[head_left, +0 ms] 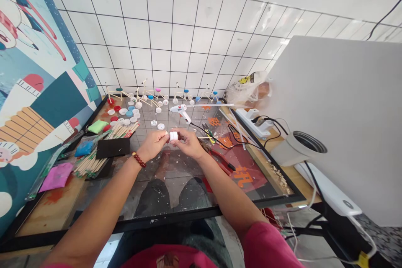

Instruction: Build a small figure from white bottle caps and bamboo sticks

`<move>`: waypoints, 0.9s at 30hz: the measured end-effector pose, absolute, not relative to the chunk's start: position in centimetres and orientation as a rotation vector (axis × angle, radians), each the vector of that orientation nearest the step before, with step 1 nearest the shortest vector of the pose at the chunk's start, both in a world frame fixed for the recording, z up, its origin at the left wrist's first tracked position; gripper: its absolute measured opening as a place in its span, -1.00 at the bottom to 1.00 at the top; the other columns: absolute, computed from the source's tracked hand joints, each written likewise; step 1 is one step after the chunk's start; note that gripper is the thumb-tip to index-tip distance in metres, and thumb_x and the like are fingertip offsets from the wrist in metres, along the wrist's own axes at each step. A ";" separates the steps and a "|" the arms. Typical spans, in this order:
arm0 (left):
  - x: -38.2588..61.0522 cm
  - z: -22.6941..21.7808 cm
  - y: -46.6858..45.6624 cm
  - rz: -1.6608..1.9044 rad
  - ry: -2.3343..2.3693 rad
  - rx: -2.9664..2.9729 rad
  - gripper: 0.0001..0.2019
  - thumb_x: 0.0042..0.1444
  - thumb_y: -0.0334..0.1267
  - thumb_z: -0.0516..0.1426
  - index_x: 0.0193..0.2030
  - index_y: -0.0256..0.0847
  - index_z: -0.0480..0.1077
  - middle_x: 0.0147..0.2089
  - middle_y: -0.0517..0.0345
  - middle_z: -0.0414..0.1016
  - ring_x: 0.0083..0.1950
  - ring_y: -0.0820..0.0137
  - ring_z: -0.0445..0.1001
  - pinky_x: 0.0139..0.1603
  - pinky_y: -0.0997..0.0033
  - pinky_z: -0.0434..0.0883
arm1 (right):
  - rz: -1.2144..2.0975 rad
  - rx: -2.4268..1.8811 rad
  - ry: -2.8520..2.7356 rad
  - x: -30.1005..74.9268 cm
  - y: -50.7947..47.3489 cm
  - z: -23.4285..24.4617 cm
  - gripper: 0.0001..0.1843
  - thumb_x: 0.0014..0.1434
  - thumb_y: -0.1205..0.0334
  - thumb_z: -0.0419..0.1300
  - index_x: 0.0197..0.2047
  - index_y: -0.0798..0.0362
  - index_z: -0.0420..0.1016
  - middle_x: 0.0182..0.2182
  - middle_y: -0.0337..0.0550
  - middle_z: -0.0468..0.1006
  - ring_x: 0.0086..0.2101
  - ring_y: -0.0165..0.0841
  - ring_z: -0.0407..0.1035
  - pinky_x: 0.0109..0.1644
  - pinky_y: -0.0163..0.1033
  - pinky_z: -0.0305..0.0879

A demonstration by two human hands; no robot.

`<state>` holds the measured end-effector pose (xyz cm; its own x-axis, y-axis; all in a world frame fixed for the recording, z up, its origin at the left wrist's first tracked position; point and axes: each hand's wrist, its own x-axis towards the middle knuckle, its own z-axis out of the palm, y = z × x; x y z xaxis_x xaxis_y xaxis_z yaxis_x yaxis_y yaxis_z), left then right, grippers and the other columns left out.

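Note:
Both my hands meet above the middle of a glass-topped table (176,184). My left hand (154,143), with a red bead bracelet on its wrist, and my right hand (188,142) pinch a small white bottle cap (173,135) between their fingertips. Both hands are closed on the cap. A white glue gun (180,111) lies on the glass just beyond my hands, its black cord running off to the right.
Loose caps (125,113) and bundles of wooden sticks (106,142) lie at the left, with a black pad (112,148) and coloured foam pieces. Small stick-and-cap models (150,96) line the tiled wall. A power strip (254,121), a plastic bag and a grey cup (295,147) stand right.

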<state>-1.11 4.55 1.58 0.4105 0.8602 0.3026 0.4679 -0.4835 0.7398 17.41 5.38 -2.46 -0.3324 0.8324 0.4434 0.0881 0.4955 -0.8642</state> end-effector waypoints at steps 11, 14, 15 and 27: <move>-1.1 1.0 4.9 0.911 1.144 2.137 -0.68 0.15 -0.18 0.01 -0.62 -0.17 0.16 -0.59 0.21 0.24 -0.48 0.39 0.20 -0.39 0.38 0.07 | 0.939 -0.840 -1.763 16.9 4.9 -2.3 -0.53 0.07 -0.08 0.35 -0.05 0.06 0.54 -0.44 -0.24 0.49 -0.46 -0.40 0.35 -0.36 -0.30 0.33; -1.1 1.1 4.9 0.919 1.142 2.129 -0.68 0.13 -0.19 0.01 -0.62 -0.17 0.16 -0.59 0.21 0.24 -0.48 0.39 0.20 -0.40 0.37 0.07 | 0.917 -0.844 -1.773 17.0 4.9 -2.5 -0.54 0.08 -0.07 0.35 -0.06 0.07 0.54 -0.43 -0.22 0.50 -0.45 -0.38 0.36 -0.35 -0.28 0.35; -1.0 1.1 4.9 0.933 1.141 2.119 -0.68 0.13 -0.18 0.01 -0.63 -0.16 0.15 -0.59 0.21 0.23 -0.49 0.39 0.19 -0.40 0.38 0.07 | 0.905 -0.850 -1.780 17.0 4.9 -2.5 -0.54 0.09 -0.07 0.34 -0.05 0.07 0.53 -0.42 -0.21 0.51 -0.45 -0.38 0.37 -0.34 -0.27 0.36; 1.2 0.3 4.0 1.119 0.992 1.333 -0.57 0.01 0.17 0.22 -0.46 -0.23 0.42 -0.57 0.21 0.39 -0.53 0.45 0.34 -0.48 0.45 0.31 | 0.714 -0.832 -1.607 17.4 5.5 -1.8 -0.51 0.06 -0.04 0.38 -0.02 0.02 0.46 -0.22 -0.13 0.56 -0.27 -0.34 0.44 -0.08 -0.19 0.38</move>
<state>1.18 4.05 0.32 0.2094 0.9747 0.0777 -0.0401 -0.0709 0.9967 17.40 5.52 -1.79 -0.1165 0.8243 0.5540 0.1411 0.5659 -0.8123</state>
